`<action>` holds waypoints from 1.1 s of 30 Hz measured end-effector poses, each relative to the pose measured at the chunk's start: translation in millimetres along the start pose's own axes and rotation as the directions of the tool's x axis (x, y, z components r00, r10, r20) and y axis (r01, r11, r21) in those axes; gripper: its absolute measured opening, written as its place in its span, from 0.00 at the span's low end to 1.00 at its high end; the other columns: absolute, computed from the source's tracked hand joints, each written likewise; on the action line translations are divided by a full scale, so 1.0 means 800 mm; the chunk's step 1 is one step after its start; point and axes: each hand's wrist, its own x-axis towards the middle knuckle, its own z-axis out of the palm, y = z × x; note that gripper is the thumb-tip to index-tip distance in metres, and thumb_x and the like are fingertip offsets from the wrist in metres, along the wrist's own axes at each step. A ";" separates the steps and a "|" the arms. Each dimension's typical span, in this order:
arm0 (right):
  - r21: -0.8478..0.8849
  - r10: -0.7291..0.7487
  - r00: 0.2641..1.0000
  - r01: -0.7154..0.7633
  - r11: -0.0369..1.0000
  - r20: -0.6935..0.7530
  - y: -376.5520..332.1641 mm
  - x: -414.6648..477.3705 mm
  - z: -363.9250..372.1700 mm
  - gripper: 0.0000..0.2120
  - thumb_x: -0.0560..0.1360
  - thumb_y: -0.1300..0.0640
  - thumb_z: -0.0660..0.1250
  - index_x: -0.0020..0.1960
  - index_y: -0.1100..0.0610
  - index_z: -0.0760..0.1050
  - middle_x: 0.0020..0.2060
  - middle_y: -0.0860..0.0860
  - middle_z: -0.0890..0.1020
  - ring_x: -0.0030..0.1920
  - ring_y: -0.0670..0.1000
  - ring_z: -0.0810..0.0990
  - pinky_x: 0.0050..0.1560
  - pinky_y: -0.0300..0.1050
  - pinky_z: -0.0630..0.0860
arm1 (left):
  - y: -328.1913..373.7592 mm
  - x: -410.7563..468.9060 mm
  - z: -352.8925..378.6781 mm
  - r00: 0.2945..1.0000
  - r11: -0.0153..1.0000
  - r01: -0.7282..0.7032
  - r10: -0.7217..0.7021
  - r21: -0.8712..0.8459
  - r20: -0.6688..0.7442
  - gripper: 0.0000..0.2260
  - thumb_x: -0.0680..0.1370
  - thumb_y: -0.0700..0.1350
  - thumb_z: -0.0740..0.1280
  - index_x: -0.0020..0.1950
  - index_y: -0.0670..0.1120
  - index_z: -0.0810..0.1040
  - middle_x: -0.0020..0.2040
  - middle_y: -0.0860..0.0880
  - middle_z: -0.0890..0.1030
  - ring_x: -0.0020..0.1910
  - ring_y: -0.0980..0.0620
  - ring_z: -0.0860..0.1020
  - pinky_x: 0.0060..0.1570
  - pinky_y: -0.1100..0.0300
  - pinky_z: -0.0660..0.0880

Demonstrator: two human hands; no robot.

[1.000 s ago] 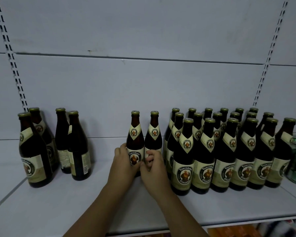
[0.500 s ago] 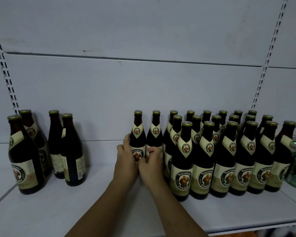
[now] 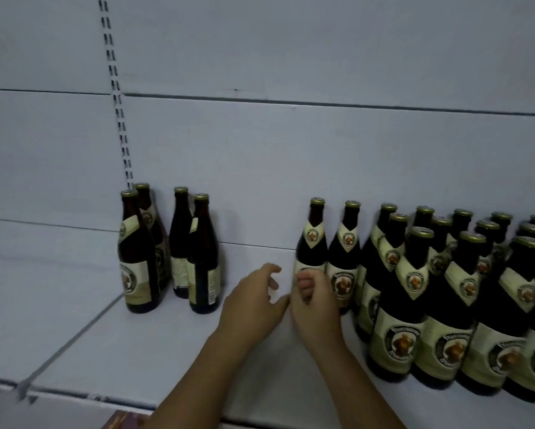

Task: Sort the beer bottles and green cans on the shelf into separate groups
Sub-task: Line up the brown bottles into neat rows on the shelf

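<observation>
Brown bottle (image 3: 311,243) stands upright on the white shelf (image 3: 136,335), its lower label grasped by the curled fingers of the right hand (image 3: 317,305). Just left of that bottle the left hand (image 3: 253,297) hovers, fingers loosely spread and holding nothing. A packed group (image 3: 445,289) stands immediately right of the bottle, and four bottles (image 3: 167,249) stand well to its left.

Dark glossy glass bottles (image 3: 311,243), paper labels, gold caps; matt white shelf (image 3: 136,345).

Left hand (image 3: 253,294) open, fingers loosely spread; right hand (image 3: 317,301) beside it, fingers curled.
</observation>
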 end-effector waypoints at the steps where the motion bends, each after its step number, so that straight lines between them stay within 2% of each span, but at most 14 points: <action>1: 0.034 -0.001 0.996 -0.002 0.999 0.090 -0.008 -0.002 0.016 0.13 0.77 0.65 0.68 0.52 0.47 0.74 0.49 0.49 0.77 0.46 0.46 0.78 0.46 0.35 0.73 | -0.015 -0.016 -0.026 0.998 1.000 0.009 -0.007 0.026 -0.063 0.17 0.76 0.59 0.71 0.64 0.59 0.77 0.49 0.61 0.80 0.45 0.62 0.79 0.47 0.59 0.80; 4: 0.058 0.027 0.951 -0.047 0.997 0.309 -0.030 -0.001 0.066 0.13 0.76 0.56 0.73 0.57 0.46 0.73 0.53 0.46 0.77 0.50 0.47 0.78 0.47 0.37 0.74 | -0.057 -0.055 -0.096 0.949 0.999 0.051 -0.053 -0.013 -0.312 0.02 0.77 0.53 0.72 0.48 0.58 0.82 0.39 0.61 0.82 0.39 0.62 0.80 0.41 0.57 0.80; 6: 0.059 0.030 0.917 -0.058 0.997 0.398 -0.045 0.000 0.105 0.24 0.73 0.50 0.77 0.62 0.44 0.68 0.57 0.43 0.74 0.55 0.45 0.76 0.50 0.34 0.73 | -0.095 -0.070 -0.139 0.861 0.992 0.074 -0.117 -0.106 -0.494 0.05 0.77 0.48 0.74 0.48 0.56 0.80 0.40 0.58 0.82 0.41 0.59 0.81 0.40 0.56 0.80; 8: 0.077 0.025 0.908 -0.063 0.995 0.418 -0.056 0.003 0.142 0.36 0.67 0.46 0.81 0.68 0.45 0.66 0.59 0.43 0.69 0.59 0.45 0.74 0.57 0.39 0.74 | -0.132 -0.072 -0.170 0.778 0.978 0.134 -0.205 -0.162 -0.594 0.13 0.75 0.46 0.76 0.56 0.53 0.76 0.51 0.54 0.79 0.48 0.56 0.80 0.45 0.55 0.80; 10: 0.071 0.032 0.924 -0.063 0.995 0.380 -0.063 0.006 0.173 0.46 0.59 0.42 0.84 0.70 0.46 0.65 0.61 0.44 0.69 0.61 0.47 0.74 0.60 0.46 0.77 | -0.168 -0.063 -0.190 0.763 0.943 0.256 -0.331 -0.211 -0.555 0.26 0.74 0.47 0.77 0.68 0.50 0.70 0.64 0.50 0.72 0.59 0.50 0.76 0.54 0.53 0.77; 12: 0.001 0.060 0.947 -0.064 0.998 0.315 -0.068 0.009 0.196 0.51 0.53 0.38 0.84 0.70 0.48 0.64 0.62 0.47 0.70 0.61 0.49 0.74 0.59 0.51 0.79 | -0.194 -0.049 -0.202 0.797 0.899 0.337 -0.431 -0.280 -0.422 0.40 0.74 0.48 0.78 0.79 0.47 0.59 0.75 0.47 0.65 0.70 0.49 0.70 0.65 0.52 0.72; 14: -0.077 0.093 0.959 -0.075 0.994 0.266 -0.071 0.011 0.210 0.51 0.53 0.36 0.84 0.68 0.48 0.64 0.61 0.49 0.69 0.59 0.50 0.73 0.57 0.52 0.79 | -0.210 -0.038 -0.205 0.860 0.886 0.326 -0.423 -0.330 -0.285 0.44 0.75 0.47 0.77 0.82 0.49 0.53 0.79 0.48 0.63 0.76 0.49 0.66 0.72 0.50 0.68; 17: -0.081 0.125 0.962 -0.108 0.991 0.244 -0.065 0.012 0.219 0.45 0.55 0.38 0.84 0.65 0.48 0.67 0.58 0.49 0.70 0.55 0.51 0.76 0.53 0.52 0.80 | -0.224 -0.026 -0.198 0.932 0.917 0.255 -0.318 -0.307 -0.175 0.36 0.76 0.42 0.75 0.78 0.54 0.61 0.68 0.58 0.76 0.66 0.60 0.75 0.68 0.49 0.75; 21: 0.006 0.100 0.956 -0.106 0.994 0.276 -0.054 0.012 0.206 0.39 0.58 0.44 0.84 0.63 0.46 0.69 0.56 0.45 0.77 0.55 0.49 0.81 0.52 0.53 0.82 | -0.220 -0.028 -0.191 0.903 0.920 0.256 -0.337 -0.296 -0.266 0.28 0.73 0.41 0.78 0.69 0.52 0.71 0.56 0.61 0.80 0.55 0.65 0.80 0.49 0.68 0.77; 23: 0.074 0.094 0.941 -0.125 0.989 0.324 -0.050 0.010 0.187 0.38 0.62 0.51 0.84 0.64 0.46 0.67 0.58 0.45 0.79 0.55 0.46 0.81 0.51 0.44 0.82 | -0.209 -0.037 -0.189 0.894 0.920 0.250 -0.339 -0.301 -0.293 0.27 0.71 0.42 0.80 0.65 0.53 0.72 0.54 0.61 0.80 0.51 0.69 0.79 0.44 0.70 0.76; 25: 0.090 0.085 0.927 -0.126 0.988 0.364 -0.048 0.006 0.162 0.36 0.66 0.56 0.83 0.65 0.48 0.65 0.58 0.46 0.78 0.54 0.44 0.80 0.48 0.33 0.77 | -0.192 -0.050 -0.185 0.899 0.933 0.238 -0.317 -0.270 -0.304 0.28 0.70 0.45 0.81 0.65 0.54 0.72 0.53 0.62 0.80 0.51 0.71 0.78 0.44 0.68 0.76; 27: 0.086 0.082 0.908 -0.128 0.988 0.411 -0.044 0.001 0.133 0.34 0.68 0.56 0.82 0.66 0.49 0.65 0.57 0.43 0.78 0.52 0.39 0.79 0.45 0.29 0.76 | -0.170 -0.061 -0.176 0.914 0.943 0.216 -0.287 -0.254 -0.287 0.29 0.70 0.47 0.81 0.65 0.55 0.71 0.54 0.63 0.80 0.50 0.74 0.77 0.44 0.68 0.76; 30: 0.094 0.087 0.879 -0.148 0.985 0.470 -0.032 -0.010 0.087 0.31 0.70 0.58 0.80 0.67 0.50 0.67 0.58 0.42 0.79 0.52 0.35 0.80 0.48 0.31 0.79 | -0.132 -0.075 -0.150 0.944 0.947 0.160 -0.229 -0.280 -0.236 0.31 0.70 0.47 0.81 0.67 0.60 0.69 0.56 0.66 0.78 0.53 0.75 0.76 0.43 0.75 0.76; 33: 0.099 0.070 0.899 -0.125 0.987 0.433 -0.017 -0.026 0.042 0.30 0.73 0.58 0.78 0.69 0.43 0.69 0.63 0.43 0.74 0.60 0.34 0.77 0.63 0.44 0.80 | -0.100 -0.076 -0.115 0.968 0.947 0.112 -0.172 -0.303 -0.181 0.31 0.69 0.49 0.81 0.67 0.59 0.71 0.58 0.64 0.79 0.57 0.71 0.77 0.47 0.74 0.76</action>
